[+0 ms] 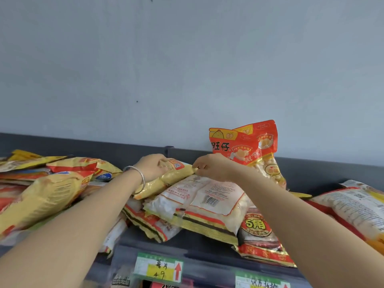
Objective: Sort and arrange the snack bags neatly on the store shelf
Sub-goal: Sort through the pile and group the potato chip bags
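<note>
A yellow snack bag [166, 180] lies on top of a pile in the middle of the grey top shelf [199, 244]. My left hand [151, 166] grips its far left end, and my right hand [209, 166] pinches its right corner. Under it lies a white and orange bag [205, 199], barcode side up. Behind my right hand two red bags [243, 146] stand upright against the shelf's back rail. A silver bangle sits on my left wrist.
A loose heap of yellow and red bags [52, 183] covers the shelf's left side. More bags [357, 204] lie at the right. A red bag marked with a 5 [257, 227] sits near the front edge. Price tags [159, 269] hang on the shelf front. A grey wall rises behind.
</note>
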